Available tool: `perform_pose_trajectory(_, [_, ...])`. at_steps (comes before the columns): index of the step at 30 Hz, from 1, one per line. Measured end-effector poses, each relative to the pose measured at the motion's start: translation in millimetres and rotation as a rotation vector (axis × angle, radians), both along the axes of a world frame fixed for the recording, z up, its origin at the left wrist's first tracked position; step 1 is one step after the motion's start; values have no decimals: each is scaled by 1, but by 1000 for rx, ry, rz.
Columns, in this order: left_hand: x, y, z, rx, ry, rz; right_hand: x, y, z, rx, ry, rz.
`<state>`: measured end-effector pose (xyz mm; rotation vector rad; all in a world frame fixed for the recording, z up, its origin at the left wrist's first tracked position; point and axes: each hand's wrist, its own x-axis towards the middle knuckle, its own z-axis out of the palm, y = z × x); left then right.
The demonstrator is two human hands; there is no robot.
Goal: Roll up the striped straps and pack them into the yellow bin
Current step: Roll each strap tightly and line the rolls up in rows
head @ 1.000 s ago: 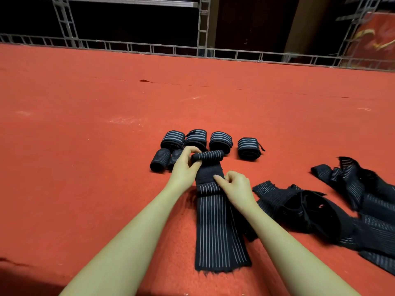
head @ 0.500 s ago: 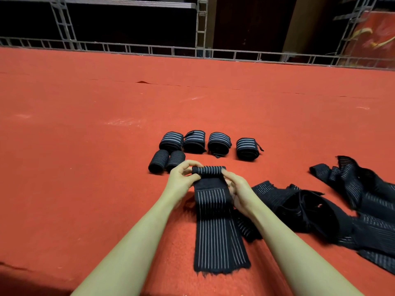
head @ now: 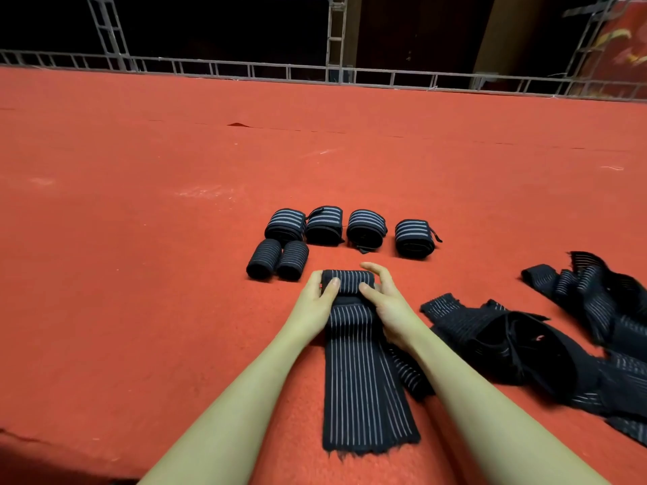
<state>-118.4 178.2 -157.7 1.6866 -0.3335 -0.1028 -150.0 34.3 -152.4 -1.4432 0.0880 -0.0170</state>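
A black strap with thin white stripes [head: 364,379] lies flat on the red carpet [head: 140,239], running toward me. Its far end is wound into a small roll [head: 348,281]. My left hand [head: 317,302] grips the roll's left end, thumb on top. My right hand [head: 388,302] grips the right end, fingers curled over it. Several finished rolls [head: 325,225] sit in two short rows just beyond the hands. No yellow bin is in view.
A heap of loose black striped straps [head: 560,337] lies on the carpet to the right, one of them partly under my right wrist. A metal truss rail [head: 336,73] runs along the carpet's far edge, with dark space behind.
My right hand moved from the flat strap up to the roll's right end. Both hands now hold the roll, which has grown thicker and come nearer to me.
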Motion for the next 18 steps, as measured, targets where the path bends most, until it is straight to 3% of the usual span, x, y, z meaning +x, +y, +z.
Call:
perform_pose_trajectory(11, [21, -2, -12, -182, 56, -36, 10, -8, -20, 89, 21, 42])
perform_pose_trajectory(18, [17, 0, -20, -273, 94, 36, 12, 0, -19, -109, 11, -1])
